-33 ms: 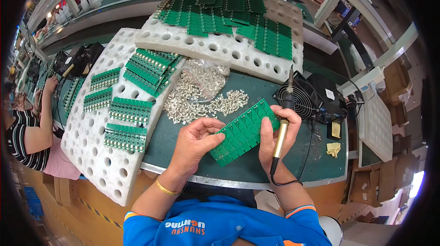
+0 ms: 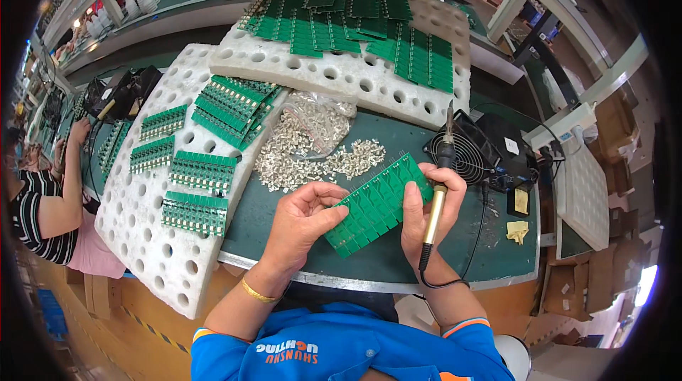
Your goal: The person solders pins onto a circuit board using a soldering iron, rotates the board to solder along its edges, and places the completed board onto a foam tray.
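Observation:
A green circuit board panel (image 2: pixel 380 203) is held tilted above the bench, with a row of thin pins along its far edge. My left hand (image 2: pixel 305 219) pinches its left end between thumb and fingers. At the other end, my right hand (image 2: pixel 430 210) grips the panel with the thumb on its face. That same hand also carries a soldering iron (image 2: pixel 436 214), tip pointing up and away, its cord trailing below the wrist. Just beyond the panel lies a heap of small white-and-metal connectors (image 2: pixel 288 161), partly spilling from a clear plastic bag (image 2: pixel 323 122).
White foam slabs (image 2: pixel 149 239) with round holes carry several boards (image 2: pixel 195 171); more boards (image 2: pixel 334 15) are stacked on the far slab. A black fan (image 2: pixel 462 150) stands at the right beside a yellow sponge (image 2: pixel 517 232). A co-worker (image 2: pixel 53 203) sits at the left.

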